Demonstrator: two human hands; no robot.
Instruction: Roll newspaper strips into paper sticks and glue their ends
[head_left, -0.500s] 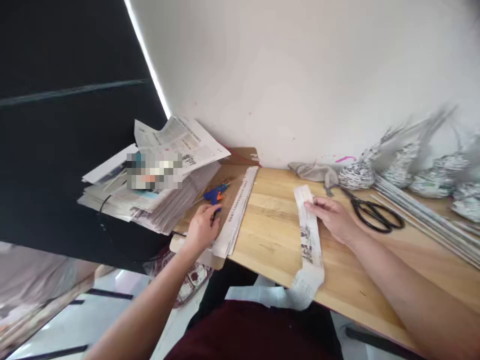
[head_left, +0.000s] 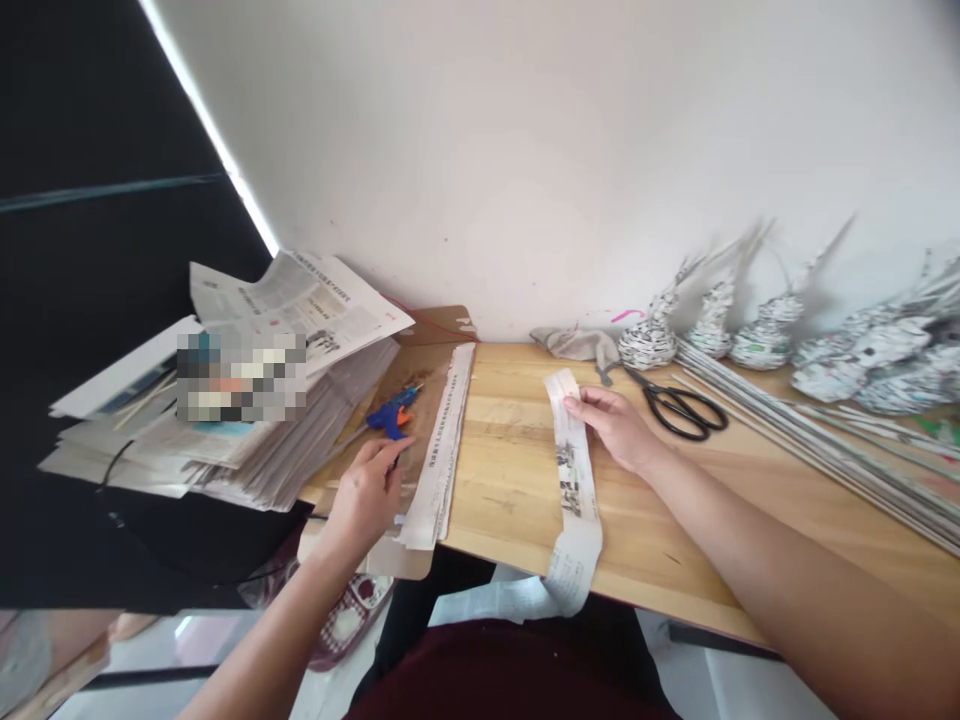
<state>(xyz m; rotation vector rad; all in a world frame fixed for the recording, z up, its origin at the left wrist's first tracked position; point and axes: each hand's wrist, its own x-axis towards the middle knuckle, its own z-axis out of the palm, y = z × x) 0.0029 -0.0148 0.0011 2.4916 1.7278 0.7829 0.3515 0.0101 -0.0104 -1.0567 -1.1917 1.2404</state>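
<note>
My right hand point(head_left: 611, 420) pinches the upper end of a long newspaper strip point(head_left: 577, 465) between thumb and fingers. The strip runs down over the table edge, and its lower part bends left across my lap. My left hand point(head_left: 365, 490) is at the handle end of a blue glue gun point(head_left: 386, 418) with an orange trigger. Its index finger is stretched out and apart from the thumb; the other fingers are partly hidden. The gun rests on brown cardboard point(head_left: 431, 325). Right of this hand lies a stack of cut newspaper strips point(head_left: 442, 440).
Piled newspapers point(head_left: 300, 440) stand at the left, with a blurred patch on top. Black scissors point(head_left: 682, 410), a grey cloth point(head_left: 574, 345) and long rolled paper sticks point(head_left: 795, 430) lie on the wooden table point(head_left: 510, 440). Several woven paper shapes point(head_left: 649, 340) stand along the wall.
The view has turned to the right, so things appear shifted left. My left index finger is now stretched out, away from the thumb. My right hand keeps its pinch on the newspaper strip.
</note>
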